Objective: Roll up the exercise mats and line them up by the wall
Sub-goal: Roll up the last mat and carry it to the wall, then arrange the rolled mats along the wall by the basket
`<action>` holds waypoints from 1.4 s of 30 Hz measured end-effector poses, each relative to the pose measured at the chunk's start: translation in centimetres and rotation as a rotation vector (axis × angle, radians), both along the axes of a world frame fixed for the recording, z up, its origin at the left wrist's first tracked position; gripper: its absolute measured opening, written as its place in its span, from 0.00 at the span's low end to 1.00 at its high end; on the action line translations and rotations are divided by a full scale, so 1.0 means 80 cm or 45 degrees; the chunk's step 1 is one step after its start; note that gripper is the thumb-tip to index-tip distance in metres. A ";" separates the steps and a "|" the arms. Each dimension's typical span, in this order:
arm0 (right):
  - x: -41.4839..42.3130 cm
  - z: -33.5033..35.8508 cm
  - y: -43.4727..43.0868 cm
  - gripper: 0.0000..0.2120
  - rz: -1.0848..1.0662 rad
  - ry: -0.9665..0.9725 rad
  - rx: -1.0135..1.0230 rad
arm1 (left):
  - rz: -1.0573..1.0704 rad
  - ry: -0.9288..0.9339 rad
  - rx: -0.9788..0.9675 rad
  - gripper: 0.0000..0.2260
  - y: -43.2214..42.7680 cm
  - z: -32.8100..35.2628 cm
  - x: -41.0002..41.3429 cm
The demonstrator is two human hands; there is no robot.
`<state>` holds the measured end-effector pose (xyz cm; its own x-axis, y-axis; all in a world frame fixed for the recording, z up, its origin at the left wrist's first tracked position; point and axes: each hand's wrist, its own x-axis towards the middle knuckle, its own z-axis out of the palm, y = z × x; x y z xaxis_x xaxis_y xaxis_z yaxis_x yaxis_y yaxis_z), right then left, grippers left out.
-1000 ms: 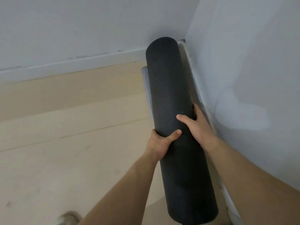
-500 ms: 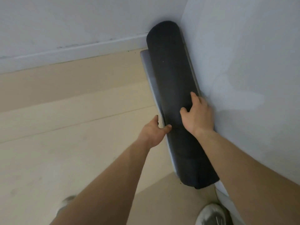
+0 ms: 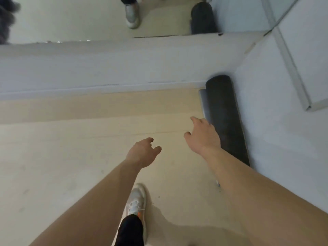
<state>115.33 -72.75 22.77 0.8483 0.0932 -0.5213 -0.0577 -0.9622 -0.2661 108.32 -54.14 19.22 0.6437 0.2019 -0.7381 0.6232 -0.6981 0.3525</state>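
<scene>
Floor [image 3: 71,166], pale wood, corner: one black rolled mat [image 3: 225,118] lies along right wall [image 3: 284,157], end in corner; judged placed. My left hand [image 3: 143,151], right hand [image 3: 202,137]: fingers [image 3: 195,120] loose, grasping nothing. More mats outstanding: cannot tell.

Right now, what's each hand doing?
Left hand: open, holding nothing.
Right hand: open, holding nothing, by the mat.

Rolled mat [image 3: 225,119] lies on the floor [image 3: 71,157] along its right edge, against the right wall [image 3: 284,139], with its far end in the far right corner. The right hand [image 3: 204,137] is just left of the roll's middle. The left hand [image 3: 143,153] is farther left, over the floor's centre. 1 shoe [image 3: 136,199] stands on the floor toward the near edge, below the left hand.
</scene>
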 end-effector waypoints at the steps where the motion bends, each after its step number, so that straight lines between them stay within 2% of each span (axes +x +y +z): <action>1: -0.015 0.019 0.020 0.28 0.068 -0.011 0.000 | 0.027 -0.027 0.023 0.27 0.017 0.021 -0.025; 6: -0.116 0.104 0.130 0.27 0.376 -0.029 -0.012 | 0.213 -0.084 0.065 0.28 0.101 0.110 -0.173; 11: -0.255 0.151 0.260 0.27 0.651 -0.006 -0.020 | 0.395 -0.119 0.127 0.28 0.214 0.162 -0.337; 19: -0.547 0.164 0.505 0.28 1.044 0.052 0.001 | 0.654 -0.160 0.269 0.27 0.420 0.197 -0.671; 23: -0.697 0.165 0.633 0.30 1.178 0.107 0.051 | 0.723 -0.072 0.342 0.26 0.524 0.212 -0.853; 27: -0.816 0.166 0.752 0.30 1.348 0.109 0.122 | 0.846 0.016 0.401 0.26 0.622 0.212 -0.988; 30: -0.877 0.153 0.828 0.31 1.492 0.109 0.128 | 0.939 0.073 0.387 0.25 0.685 0.195 -1.052; 33: -0.911 0.126 0.904 0.30 1.523 0.142 0.093 | 0.940 0.107 0.348 0.26 0.748 0.169 -1.088; 42: -0.958 0.019 1.145 0.30 1.307 0.315 -0.075 | 0.862 0.140 0.260 0.26 1.019 0.086 -1.132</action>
<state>38.71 18.83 24.32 0.2468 0.6744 -0.6959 0.7446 -0.5916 -0.3092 17.76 27.39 26.06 0.2522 0.6719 -0.6963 0.9675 -0.1908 0.1663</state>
